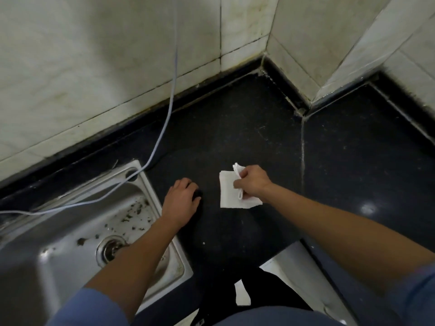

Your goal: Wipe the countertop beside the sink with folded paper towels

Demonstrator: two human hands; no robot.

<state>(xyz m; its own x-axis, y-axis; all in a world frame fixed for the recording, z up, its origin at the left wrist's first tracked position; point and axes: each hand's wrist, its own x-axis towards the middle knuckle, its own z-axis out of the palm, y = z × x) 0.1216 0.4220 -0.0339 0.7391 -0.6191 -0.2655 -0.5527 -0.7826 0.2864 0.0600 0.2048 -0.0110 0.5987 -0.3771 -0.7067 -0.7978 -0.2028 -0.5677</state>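
A white folded paper towel (229,192) lies on the dark countertop (235,137), right of the steel sink (70,231). My right hand (253,182) grips the towel's right edge, with part of the paper bunched up between its curled fingers. My left hand (181,198) rests on the counter just beside the sink's right rim, fingers loosely curled downward and holding nothing.
The sink basin holds dark debris around the drain (110,249). A thin white cable (173,78) hangs down the tiled wall and runs across the sink's back corner. Tiled walls (94,67) form a stepped corner behind the counter. The counter's front edge lies near my body.
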